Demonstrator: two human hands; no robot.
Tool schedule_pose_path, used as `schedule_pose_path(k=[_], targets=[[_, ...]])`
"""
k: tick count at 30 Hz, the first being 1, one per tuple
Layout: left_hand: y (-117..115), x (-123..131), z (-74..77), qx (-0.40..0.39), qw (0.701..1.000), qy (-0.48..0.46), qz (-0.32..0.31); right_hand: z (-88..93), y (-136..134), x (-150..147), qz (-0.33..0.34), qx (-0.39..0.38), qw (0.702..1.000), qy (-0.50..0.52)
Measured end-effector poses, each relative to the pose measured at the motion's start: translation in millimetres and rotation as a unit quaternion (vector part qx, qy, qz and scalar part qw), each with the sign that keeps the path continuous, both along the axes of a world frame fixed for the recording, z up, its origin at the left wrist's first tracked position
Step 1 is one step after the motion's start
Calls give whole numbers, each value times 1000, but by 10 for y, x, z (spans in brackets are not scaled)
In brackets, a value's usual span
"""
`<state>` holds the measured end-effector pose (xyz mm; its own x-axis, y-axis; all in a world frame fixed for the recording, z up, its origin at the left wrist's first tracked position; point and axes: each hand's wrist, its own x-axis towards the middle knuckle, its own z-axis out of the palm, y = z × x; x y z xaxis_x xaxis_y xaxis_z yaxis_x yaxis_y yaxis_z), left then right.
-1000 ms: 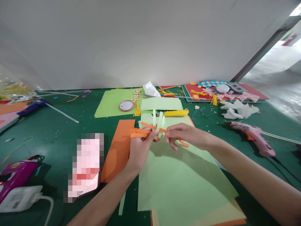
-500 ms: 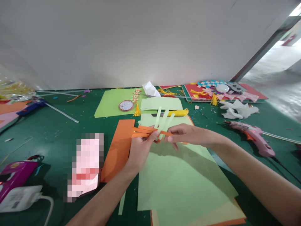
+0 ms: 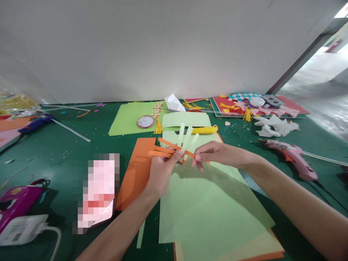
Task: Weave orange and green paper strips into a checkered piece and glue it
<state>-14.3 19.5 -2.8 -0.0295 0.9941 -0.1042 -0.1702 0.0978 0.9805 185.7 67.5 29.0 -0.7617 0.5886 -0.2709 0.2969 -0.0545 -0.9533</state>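
Note:
My left hand (image 3: 162, 170) pinches a small weave of paper strips (image 3: 179, 148) above the table, thumb on top. Orange strips (image 3: 161, 152) stick out to the left of it and pale green strips (image 3: 187, 135) point away from me. My right hand (image 3: 214, 153) pinches the right end of an orange strip in the same weave. Under both hands lies a large light green sheet (image 3: 206, 206), with an orange sheet (image 3: 136, 174) to its left.
A pink glue gun (image 3: 292, 156) lies at the right and a blue one (image 3: 36, 123) at the far left. A blurred phone (image 3: 98, 192) and a magenta device (image 3: 16, 203) sit at the lower left. Finished paper crafts (image 3: 252, 105), a tape roll (image 3: 145, 121) and a yellow tassel (image 3: 203, 130) lie behind.
The green strips swung from upright to leaning right. The orange strips fanned out at the left. My right hand slid slightly left along its orange strip.

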Motion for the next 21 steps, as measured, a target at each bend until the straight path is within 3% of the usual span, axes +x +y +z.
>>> schedule_pose_path(k=[5,21], targets=[[-1,-3,-30,-22,1000,-1,9,-12,-11,-25,-17,4,1000,-2],[-16,-18,9,28,998,41,-46,-35,-46,-103,-48,40,997,-44]])
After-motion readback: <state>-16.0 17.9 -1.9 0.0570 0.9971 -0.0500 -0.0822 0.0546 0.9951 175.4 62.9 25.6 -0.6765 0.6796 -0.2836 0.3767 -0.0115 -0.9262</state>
